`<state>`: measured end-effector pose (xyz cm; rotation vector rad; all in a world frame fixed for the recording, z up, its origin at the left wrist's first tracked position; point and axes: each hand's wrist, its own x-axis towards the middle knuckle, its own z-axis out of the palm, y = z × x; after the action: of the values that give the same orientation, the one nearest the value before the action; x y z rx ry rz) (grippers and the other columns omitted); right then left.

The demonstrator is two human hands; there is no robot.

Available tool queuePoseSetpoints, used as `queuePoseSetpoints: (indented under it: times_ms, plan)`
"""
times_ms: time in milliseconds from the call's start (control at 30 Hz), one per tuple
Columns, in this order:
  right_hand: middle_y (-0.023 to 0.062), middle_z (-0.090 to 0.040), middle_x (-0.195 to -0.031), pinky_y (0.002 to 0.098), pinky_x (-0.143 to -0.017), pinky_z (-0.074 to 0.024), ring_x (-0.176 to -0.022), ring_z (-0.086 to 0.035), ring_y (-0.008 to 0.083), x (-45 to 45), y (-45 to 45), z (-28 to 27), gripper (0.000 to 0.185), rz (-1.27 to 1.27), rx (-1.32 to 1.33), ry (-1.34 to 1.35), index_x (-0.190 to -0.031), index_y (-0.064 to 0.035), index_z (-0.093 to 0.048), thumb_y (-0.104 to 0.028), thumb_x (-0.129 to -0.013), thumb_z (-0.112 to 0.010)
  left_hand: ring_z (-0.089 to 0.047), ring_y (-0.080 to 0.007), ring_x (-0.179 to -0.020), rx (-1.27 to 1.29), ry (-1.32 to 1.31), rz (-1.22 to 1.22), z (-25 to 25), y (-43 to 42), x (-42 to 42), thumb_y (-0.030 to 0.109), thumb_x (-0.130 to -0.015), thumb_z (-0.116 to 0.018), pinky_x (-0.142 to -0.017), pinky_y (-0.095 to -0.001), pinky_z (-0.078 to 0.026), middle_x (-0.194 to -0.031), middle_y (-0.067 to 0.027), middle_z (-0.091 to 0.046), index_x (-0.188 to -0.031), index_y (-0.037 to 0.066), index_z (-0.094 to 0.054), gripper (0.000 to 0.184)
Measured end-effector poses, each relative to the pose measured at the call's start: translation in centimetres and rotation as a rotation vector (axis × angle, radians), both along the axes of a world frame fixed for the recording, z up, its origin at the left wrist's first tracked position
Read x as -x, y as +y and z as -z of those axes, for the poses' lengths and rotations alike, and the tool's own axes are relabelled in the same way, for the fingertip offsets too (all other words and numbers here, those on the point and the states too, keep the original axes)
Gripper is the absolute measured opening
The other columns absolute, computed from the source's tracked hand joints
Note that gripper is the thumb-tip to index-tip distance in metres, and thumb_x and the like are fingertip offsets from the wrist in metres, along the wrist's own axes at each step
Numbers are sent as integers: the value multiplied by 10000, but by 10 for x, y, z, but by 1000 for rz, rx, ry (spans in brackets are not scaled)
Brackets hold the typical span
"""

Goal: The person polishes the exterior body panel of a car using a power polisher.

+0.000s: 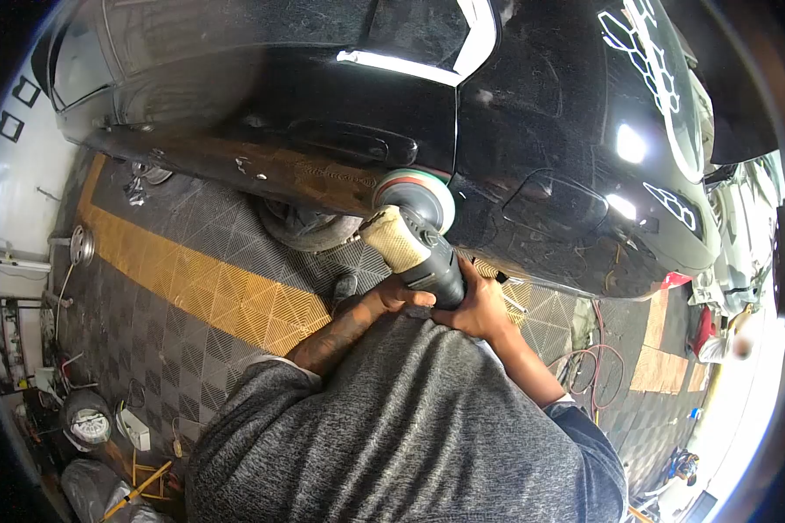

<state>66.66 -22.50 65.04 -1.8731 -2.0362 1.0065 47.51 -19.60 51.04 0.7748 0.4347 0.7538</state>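
A black car polisher point(442, 277) is held in front of my chest, its round pad point(441, 199) at the lower side of the glossy black car point(314, 96). The pad meets the panel close to a vertical door seam. Pale mesh-like cloth point(395, 241) covers part of the tool's head. My left hand point(403, 295) is closed on the left of the polisher's body, its fingers partly hidden. My right hand point(481, 303) wraps the rear of the body from the right.
A car wheel point(301, 228) shows beneath the car's side. Grey floor tiles carry a yellow strip point(201, 292). A reddish hose point(597, 362) lies coiled on the right. Tools and a yellow-legged stand point(148, 484) are at the lower left.
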Motion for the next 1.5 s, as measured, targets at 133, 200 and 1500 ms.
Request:
queuePoseSetpoints:
  times_ms: [133,200,1500]
  plan:
    - [235,-704,-1130,420,-912,-569,-1001,-712,378,-5,-6,-9,1047,35,-26,28,-1461,-28,-443,-332,-559,-879,-528,-229,-1215,-62,44,12,-15,2,-6,218,-668,-880,-1060,-397,-441,-1260,-75,-580,-1372,56,-480,826]
    - [236,-701,-1139,421,-912,-569,-1003,-712,378,-7,-7,-9,1050,49,-12,27,-1462,-31,-441,-333,-557,-879,-530,-228,-1211,-51,6,12,-10,1,-9,217,-673,-880,-1050,-394,-450,-1255,-68,-577,-1364,57,-484,812]
    - [234,-718,-1073,444,-898,-570,-929,-718,394,-12,-4,3,1132,8,-48,-11,-1518,-83,-364,-434,-562,-859,-536,-221,-1181,-71,108,76,-8,6,-5,209,-667,-877,-1031,-385,-458,-1231,-55,-577,-1332,67,-506,775]
